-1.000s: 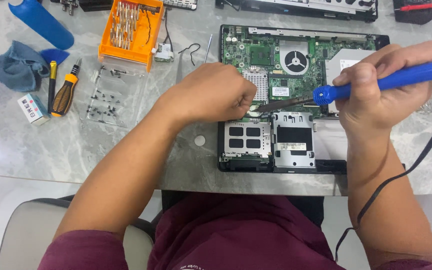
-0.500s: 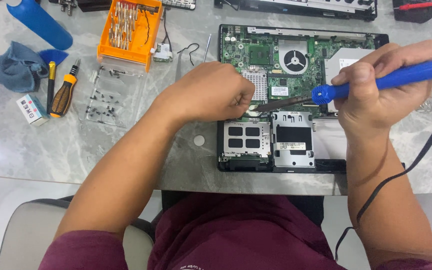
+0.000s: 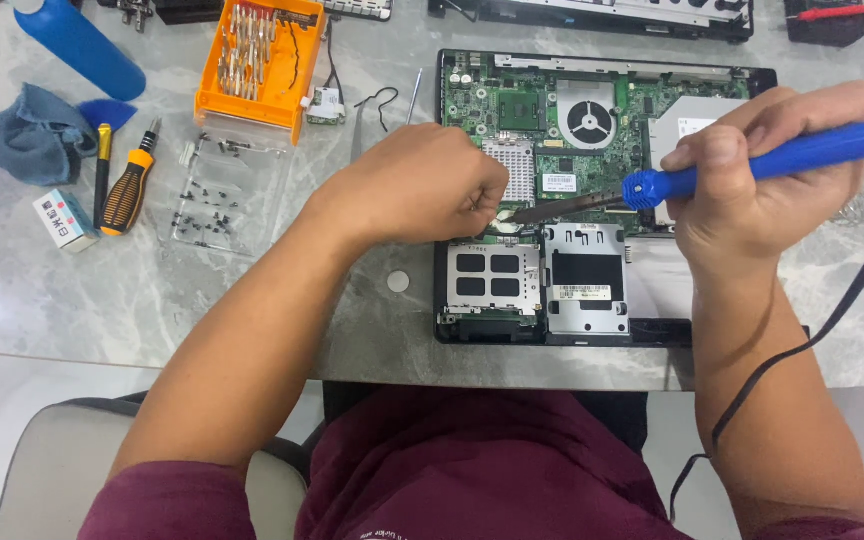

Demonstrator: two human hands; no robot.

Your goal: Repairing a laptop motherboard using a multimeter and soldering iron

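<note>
Right hand (image 3: 752, 190): grip wrapped round the blue soldering iron (image 3: 752, 165) handle like a fat pen, cord trailing off the right side and down, out of the way of the board.
Iron tip: angled down-left onto a spot at the lower middle of the green laptop board (image 3: 552, 140), right beside the left fingers. Looks like steadying for fine work.
Left hand (image 3: 422, 185): curled into a loose fist on the board, fingertips pinching something small at the tip. Can't tell what, too tiny, maybe solder or a part.
Laptop: opened up, flat on the marble bench (image 3: 102, 280), fan and card slots exposed, close to the body for reach.
Orange bit case (image 3: 252, 65): open, up-left of the left hand.
Loose screws (image 3: 217, 190): spread on a clear sheet, probably so none go missing.
Orange-black screwdriver (image 3: 130, 185): parked left of the screws, next to a grey-blue cloth (image 3: 27, 130).
</note>
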